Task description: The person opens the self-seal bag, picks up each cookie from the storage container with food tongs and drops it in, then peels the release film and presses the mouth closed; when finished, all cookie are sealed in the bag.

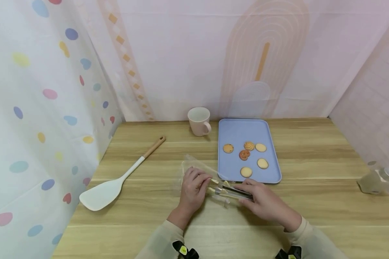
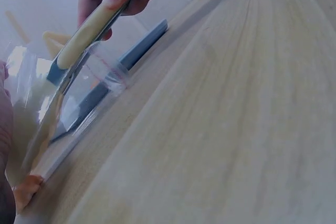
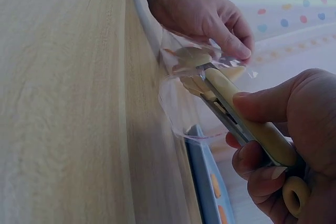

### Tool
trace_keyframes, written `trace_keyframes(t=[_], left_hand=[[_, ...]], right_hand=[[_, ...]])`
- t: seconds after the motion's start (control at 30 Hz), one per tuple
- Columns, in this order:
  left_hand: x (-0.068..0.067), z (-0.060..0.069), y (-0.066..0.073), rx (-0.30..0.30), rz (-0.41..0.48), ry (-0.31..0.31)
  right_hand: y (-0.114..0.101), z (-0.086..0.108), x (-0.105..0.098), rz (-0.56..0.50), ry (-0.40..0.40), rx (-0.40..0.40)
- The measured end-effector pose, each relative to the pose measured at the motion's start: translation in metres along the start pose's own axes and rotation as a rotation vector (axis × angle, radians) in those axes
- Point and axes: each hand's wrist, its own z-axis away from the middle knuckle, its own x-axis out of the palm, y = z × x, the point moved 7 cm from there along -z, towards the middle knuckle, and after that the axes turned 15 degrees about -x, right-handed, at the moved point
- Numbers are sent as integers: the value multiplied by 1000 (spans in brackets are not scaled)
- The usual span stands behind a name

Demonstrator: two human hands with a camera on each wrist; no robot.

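Head view: two hands meet over the table (image 1: 311, 162), near the front edge of a blue tray (image 1: 233, 131).
Left hand (image 1: 192, 187): pinches a clear plastic bag (image 1: 197, 163) near its mouth, thumb against fingers.
Right hand (image 1: 262, 199): grips a pair of tongs (image 1: 236, 193) by the cream-sided arms, thumb on one arm and fingers curled round the other.
Tongs' place: working ends inside the bag, its rim around the arms. Whether they pinch anything is unclear through the creased film.
Tongs' handling: probably light, stiff along the metal and springy; best held midway along the cream sides, where a squeeze gives good control.
Bag's handling: likely very light, limp and slippery, apt to crumple or cling to the tips; best pinched at the rim.
Biscuits (image 1: 246, 172): six lie on the tray, likely dry and brittle; a gentle hold at the edges would suit them.
Round about: a pink mug (image 1: 197, 122) stands left of the tray, a white turner (image 1: 100, 194) lies farther left, and a jar (image 1: 379, 181) is far right.
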Motion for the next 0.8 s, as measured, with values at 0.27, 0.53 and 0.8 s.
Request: trace_keyframes(t=[0.27,0.53,0.8], left_hand=[[0,1,-1,1,1,18],[1,0,1,9,-4,5],[1,2,2,8,-29,6]], right_hand=[[2,15,-12,22,8,19],[5,3,1,5,-27,53],[2,-8,5,6,-8,32]])
